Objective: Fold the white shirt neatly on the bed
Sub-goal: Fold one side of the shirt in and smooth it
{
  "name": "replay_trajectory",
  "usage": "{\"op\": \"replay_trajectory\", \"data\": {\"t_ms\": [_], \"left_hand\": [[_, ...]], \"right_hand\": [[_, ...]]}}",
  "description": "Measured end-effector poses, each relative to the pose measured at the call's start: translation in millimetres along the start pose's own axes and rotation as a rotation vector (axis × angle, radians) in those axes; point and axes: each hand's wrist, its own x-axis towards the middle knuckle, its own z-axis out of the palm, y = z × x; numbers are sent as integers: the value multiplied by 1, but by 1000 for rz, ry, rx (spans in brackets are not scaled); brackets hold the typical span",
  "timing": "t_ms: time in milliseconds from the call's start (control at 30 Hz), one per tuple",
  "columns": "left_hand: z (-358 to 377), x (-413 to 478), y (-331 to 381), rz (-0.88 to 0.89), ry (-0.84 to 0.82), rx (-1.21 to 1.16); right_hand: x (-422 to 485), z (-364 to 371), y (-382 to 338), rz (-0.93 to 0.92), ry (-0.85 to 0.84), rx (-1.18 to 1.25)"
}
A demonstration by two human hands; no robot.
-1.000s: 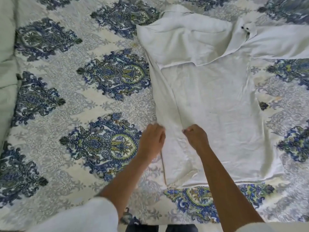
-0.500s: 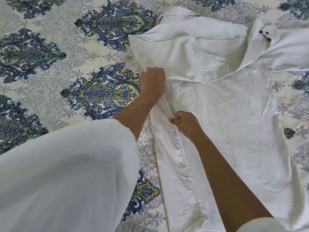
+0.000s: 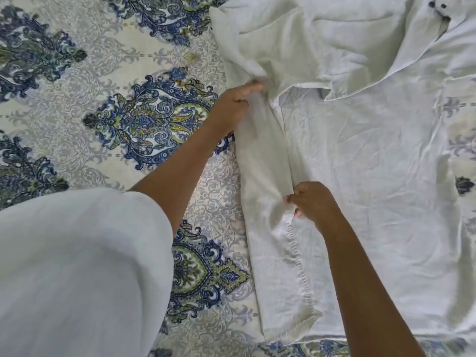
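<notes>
The white shirt (image 3: 365, 161) lies spread flat on the patterned bedspread (image 3: 144, 119), its collar with dark buttons at the top right. A narrow strip along the shirt's left side is folded inward, with a stitched hem running down it. My left hand (image 3: 234, 106) grips the top of this folded strip, just under the folded sleeve. My right hand (image 3: 309, 199) pinches the strip's inner edge lower down, near the middle of the shirt's length.
The bedspread with blue and green paisley medallions fills the left half of the view. My loose white sleeve (image 3: 77, 271) covers the lower left. The shirt's bottom hem (image 3: 296, 338) lies near the bed's near edge.
My left hand slid up the folded edge from beside my right hand to the sleeve area and took hold there. The view has moved in closer to the shirt.
</notes>
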Motion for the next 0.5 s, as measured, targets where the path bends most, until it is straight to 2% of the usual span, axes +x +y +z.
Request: {"op": "replay_trajectory", "data": {"t_ms": [100,133,167,233,300,400,500], "left_hand": [[12,-46,0,-39,380,-4],[22,-66,-6,-104,467,-44],[34,-89,-10,-211,481,-140],[58,-135,-18,-428,332,-306],[79,-179,-21,-559,156,-317],[101,-228,-31,-639,78,-385],[112,-254,-40,-849,18,-622]], "right_hand": [[-16,8,17,42,8,138],[-21,11,22,59,1,166],[-27,13,26,69,-8,142],[-38,20,35,80,-32,45],[-51,26,44,90,-56,16],[-72,33,60,113,-88,-18],[-92,38,76,174,-122,5]]}}
